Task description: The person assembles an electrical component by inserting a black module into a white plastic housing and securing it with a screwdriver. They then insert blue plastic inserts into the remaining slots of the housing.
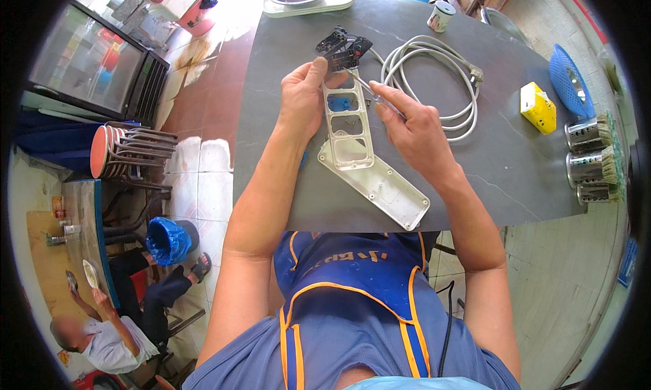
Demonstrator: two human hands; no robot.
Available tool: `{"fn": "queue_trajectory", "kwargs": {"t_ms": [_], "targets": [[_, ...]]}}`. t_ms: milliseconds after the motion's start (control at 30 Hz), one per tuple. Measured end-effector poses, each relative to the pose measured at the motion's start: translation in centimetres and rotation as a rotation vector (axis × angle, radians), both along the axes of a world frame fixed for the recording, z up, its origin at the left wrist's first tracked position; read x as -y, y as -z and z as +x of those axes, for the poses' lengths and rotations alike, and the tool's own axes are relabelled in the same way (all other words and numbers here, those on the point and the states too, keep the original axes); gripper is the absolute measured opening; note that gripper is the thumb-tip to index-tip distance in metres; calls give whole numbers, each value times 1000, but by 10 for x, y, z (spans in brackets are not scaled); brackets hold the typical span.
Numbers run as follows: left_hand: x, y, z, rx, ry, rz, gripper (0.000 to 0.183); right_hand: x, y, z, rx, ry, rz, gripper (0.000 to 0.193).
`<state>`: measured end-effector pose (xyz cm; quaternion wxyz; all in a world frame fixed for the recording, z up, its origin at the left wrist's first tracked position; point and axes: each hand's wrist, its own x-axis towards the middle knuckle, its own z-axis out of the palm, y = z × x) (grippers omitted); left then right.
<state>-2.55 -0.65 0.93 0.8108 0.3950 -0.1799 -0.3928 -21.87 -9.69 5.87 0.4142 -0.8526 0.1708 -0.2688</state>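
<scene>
Visibly, the far edge of the grey table (508,159) is partly lost in glare, and its near edge is hidden by the worker's apron (352,264). At the left, a glass-doored cooler (88,57) is tilted by the lens, its contents blurred behind the pane. Below it a seated person (129,346) is shown, partly lost in the dark rim, near a bin (169,241) lined with a blue bag. On the table, a coiled grey cable (395,59) is laid to the right of the work, beyond it a blue basket (568,78) and metal holders (588,167), with a yellow box (538,108) between. By the far edge, a small tin (441,15) is set down. In the middle near the front, a long white cover (390,193) is laid slantwise, its upper end overlapped by a white frame (348,113) divided into square openings. The frame's far end is gripped by the left hand (303,91), whose fingertips are partly hidden. Black socket parts (344,57) with short wires are bunched there, their exact seating hard to make out. A slim tool (363,85) is grasped in the right hand (417,122), its shaft pointed toward that end
</scene>
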Motion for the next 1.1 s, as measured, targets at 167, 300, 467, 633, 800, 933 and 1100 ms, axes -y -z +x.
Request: {"fn": "queue_trajectory", "kwargs": {"t_ms": [167,300,467,633,800,933,1100], "targets": [[0,2,1,10,9,-21,31,-1,-6,4,-39,-10,62,33],[1,0,-3,28,9,-30,32,0,-3,7,-58,-14,51,33],[1,1,-2,39,13,-33,31,1,-2,8,-62,-15,37,33],[1,1,-3,47,-17,-9,31,3,-5,8,-90,-29,-83,32],[3,2,-5,64,-51,-1,29,-7,-6,10,-90,60,-229,26],[6,3,-13,100,-102,11,27,-23,-1,15,-109,143,-269,27],[7,1,-15,73,-100,-9,25,-25,8,16,-37,164,-271,28]]}}
